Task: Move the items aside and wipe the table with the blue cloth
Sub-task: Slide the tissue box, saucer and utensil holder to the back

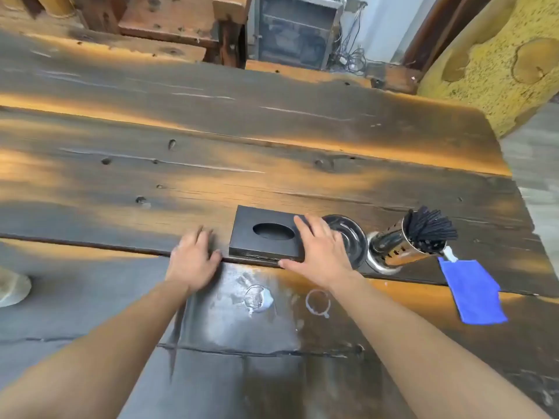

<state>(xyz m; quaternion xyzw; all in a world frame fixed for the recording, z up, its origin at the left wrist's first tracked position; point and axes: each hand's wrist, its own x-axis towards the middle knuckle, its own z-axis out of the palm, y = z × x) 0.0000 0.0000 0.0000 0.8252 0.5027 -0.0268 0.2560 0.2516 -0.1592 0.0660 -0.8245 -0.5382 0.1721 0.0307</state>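
A black tissue box (266,235) with an oval slot lies flat on the dark wooden table (211,122). My right hand (317,252) grips its right end, fingers over the top and thumb at the front edge. My left hand (193,258) is blurred just left of the box, fingers apart, holding nothing. Right of the box stand a shiny metal ashtray (351,237) and a steel holder (399,246) full of black sticks. The blue cloth (472,291) lies flat at the right. White stains and a ring mark (317,302) show in front of the box.
The table's right edge drops off past the blue cloth. A yellow textured pillar (499,55) stands at the back right. Wooden benches (169,19) and a cabinet with cables (296,28) lie behind the table. A pale rounded object (12,290) sits at the left edge.
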